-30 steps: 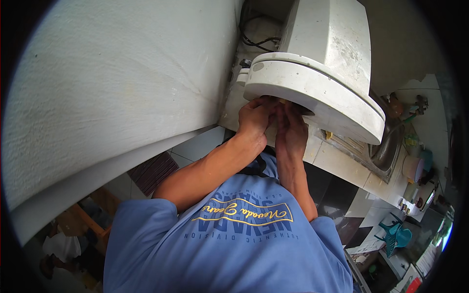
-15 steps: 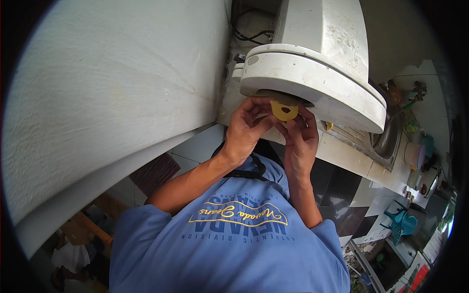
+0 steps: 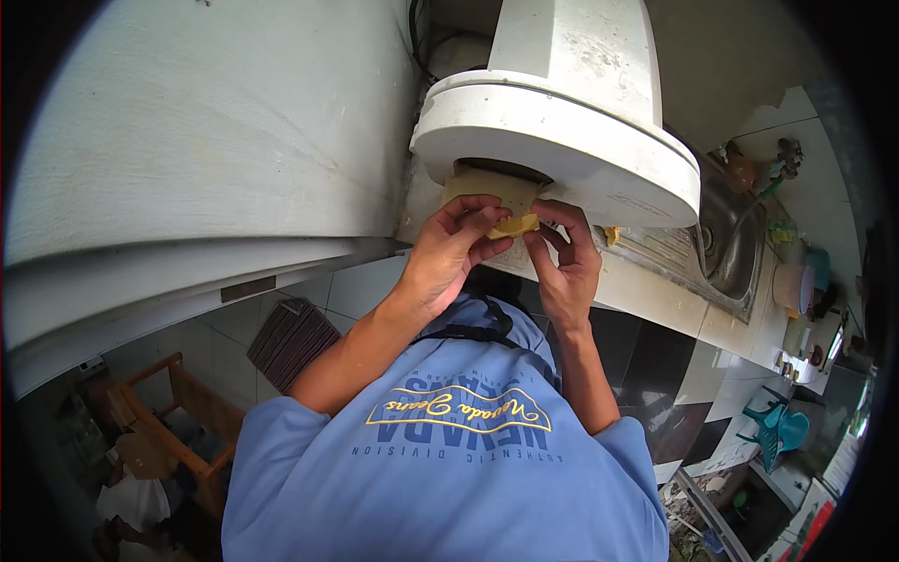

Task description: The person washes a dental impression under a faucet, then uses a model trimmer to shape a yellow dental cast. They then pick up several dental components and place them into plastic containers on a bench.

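My left hand (image 3: pixel 449 251) and my right hand (image 3: pixel 564 262) meet just under the round rim of a white appliance (image 3: pixel 562 140). Between their fingertips they pinch a small yellow piece (image 3: pixel 516 225). Right above it a tan, flat part (image 3: pixel 487 187) shows in the dark opening on the appliance's underside, and my left fingers touch it. My blue shirt (image 3: pixel 449 468) fills the lower middle of the view. How the yellow piece joins the tan part is hidden by my fingers.
A large white curved body (image 3: pixel 206 140) fills the left side. To the right lie a steel sink (image 3: pixel 735 244) and a tiled counter (image 3: pixel 655 300) with small items. A brown mat (image 3: pixel 290 339), a wooden crate (image 3: pixel 169 421) and a teal plastic chair (image 3: pixel 777 429) stand lower down.
My hands were up under the appliance's rim, fingers hidden. They have come down slightly, and the yellow piece now shows between the fingertips of both hands.
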`<act>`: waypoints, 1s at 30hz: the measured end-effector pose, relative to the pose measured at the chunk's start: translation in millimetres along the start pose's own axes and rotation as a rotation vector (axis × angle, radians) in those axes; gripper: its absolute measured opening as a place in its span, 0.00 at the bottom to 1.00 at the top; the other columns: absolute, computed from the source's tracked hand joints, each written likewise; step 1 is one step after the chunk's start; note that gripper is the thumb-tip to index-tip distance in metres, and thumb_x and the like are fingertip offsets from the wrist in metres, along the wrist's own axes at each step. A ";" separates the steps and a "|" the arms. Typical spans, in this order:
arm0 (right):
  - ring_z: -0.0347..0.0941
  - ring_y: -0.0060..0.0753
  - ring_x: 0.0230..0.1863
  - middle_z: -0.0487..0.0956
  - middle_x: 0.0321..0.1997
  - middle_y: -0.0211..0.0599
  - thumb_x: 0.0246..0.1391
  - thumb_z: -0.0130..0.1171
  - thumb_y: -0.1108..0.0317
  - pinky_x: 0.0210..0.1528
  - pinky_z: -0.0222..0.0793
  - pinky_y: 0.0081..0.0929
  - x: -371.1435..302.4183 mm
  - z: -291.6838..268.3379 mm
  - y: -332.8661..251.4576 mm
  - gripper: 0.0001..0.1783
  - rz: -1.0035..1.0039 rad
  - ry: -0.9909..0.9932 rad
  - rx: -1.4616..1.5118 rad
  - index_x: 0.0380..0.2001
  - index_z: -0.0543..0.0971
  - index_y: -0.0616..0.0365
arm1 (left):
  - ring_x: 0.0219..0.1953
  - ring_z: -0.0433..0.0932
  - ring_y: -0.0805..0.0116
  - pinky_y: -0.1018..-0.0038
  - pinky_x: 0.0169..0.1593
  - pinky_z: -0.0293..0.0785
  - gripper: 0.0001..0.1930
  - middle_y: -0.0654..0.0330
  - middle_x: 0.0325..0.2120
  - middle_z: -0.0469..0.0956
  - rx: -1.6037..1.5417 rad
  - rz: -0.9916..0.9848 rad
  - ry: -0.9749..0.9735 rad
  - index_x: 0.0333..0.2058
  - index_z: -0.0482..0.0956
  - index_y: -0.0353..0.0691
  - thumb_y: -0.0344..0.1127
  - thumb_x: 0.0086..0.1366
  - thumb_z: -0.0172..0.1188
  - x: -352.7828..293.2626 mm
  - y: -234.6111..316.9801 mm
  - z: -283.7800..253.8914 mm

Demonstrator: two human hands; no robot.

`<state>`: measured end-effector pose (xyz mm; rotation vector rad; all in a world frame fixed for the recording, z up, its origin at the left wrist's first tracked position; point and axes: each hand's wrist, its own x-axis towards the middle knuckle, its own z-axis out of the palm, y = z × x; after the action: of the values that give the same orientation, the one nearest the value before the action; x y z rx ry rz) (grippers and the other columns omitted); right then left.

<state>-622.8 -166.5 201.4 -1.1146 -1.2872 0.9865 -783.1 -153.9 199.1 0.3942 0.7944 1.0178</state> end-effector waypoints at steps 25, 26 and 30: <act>0.73 0.25 0.20 0.79 0.22 0.40 0.50 0.59 0.74 0.25 0.69 0.23 0.8 -70.1 -3.2 0.06 0.078 -0.133 -0.351 0.30 0.79 0.66 | 0.34 0.80 0.70 0.76 0.39 0.76 0.12 0.54 0.34 0.81 0.954 0.459 0.111 0.42 0.79 0.30 0.27 0.60 0.60 0.8 -39.2 70.4; 0.74 0.26 0.20 0.79 0.22 0.41 0.50 0.59 0.74 0.26 0.69 0.23 1.8 -71.8 -4.1 0.06 0.098 -0.158 -0.354 0.30 0.80 0.66 | 0.34 0.80 0.69 0.76 0.38 0.76 0.11 0.54 0.34 0.81 1.033 0.520 0.115 0.42 0.79 0.30 0.27 0.60 0.60 1.5 -39.3 71.5; 0.75 0.26 0.21 0.80 0.23 0.41 0.50 0.58 0.75 0.27 0.70 0.23 3.6 -74.3 -5.9 0.06 0.099 -0.124 -0.347 0.31 0.80 0.67 | 0.33 0.80 0.68 0.76 0.36 0.75 0.11 0.52 0.34 0.81 1.146 0.630 0.114 0.42 0.79 0.29 0.27 0.61 0.60 5.5 -43.5 71.2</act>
<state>-548.8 -169.2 210.8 -1.4105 -1.5562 0.9381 -702.2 -166.0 216.6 1.6552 1.3649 1.0690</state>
